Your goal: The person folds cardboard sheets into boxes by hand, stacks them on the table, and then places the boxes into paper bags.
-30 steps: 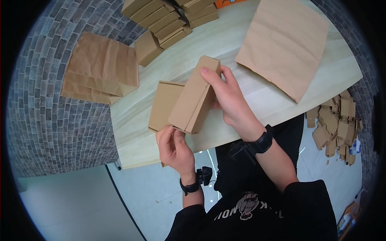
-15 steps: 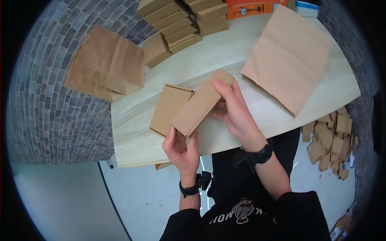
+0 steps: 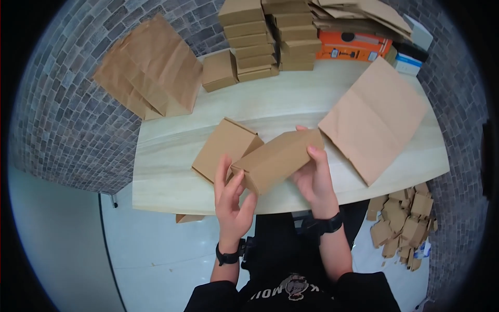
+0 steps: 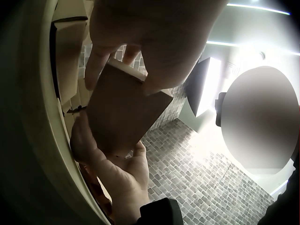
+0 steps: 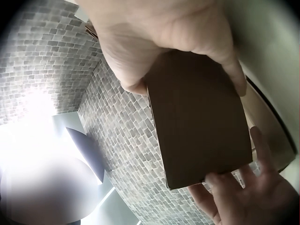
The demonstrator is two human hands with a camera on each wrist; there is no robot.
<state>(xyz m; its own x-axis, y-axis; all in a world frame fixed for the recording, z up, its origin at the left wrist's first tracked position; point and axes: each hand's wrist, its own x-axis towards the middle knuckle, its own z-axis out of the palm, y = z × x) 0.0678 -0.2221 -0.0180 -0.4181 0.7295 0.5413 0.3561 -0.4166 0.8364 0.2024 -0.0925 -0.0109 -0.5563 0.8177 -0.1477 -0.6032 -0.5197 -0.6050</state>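
Above the table's front part, a closed brown cardboard box (image 3: 278, 160) is held between two hands. The right hand (image 3: 318, 179) grips its right end, thumb on the near face and fingers behind. At the lower left end, the left hand (image 3: 232, 208) touches the box's corner with its fingertips, the fingers partly bent. A second brown box (image 3: 224, 148) lies on the table just behind and left of the held one. In the left wrist view the box (image 4: 124, 110) spans both hands; in the right wrist view the right hand (image 5: 173, 33) clasps the box's (image 5: 201, 122) far end.
Stacked boxes (image 3: 254, 47) stand at the back beside a single box (image 3: 219, 70). A paper bag (image 3: 156, 70) stands at back left; a flat paper bag (image 3: 374, 119) lies at right. Orange packaging (image 3: 353, 47) sits at back right. Cardboard pieces (image 3: 405, 221) are heaped on the floor.
The held box has turned closer to level, its right end swinging down and to the right. The left fingers have spread over its lower corner. The head view has shifted, showing more of the table's back.
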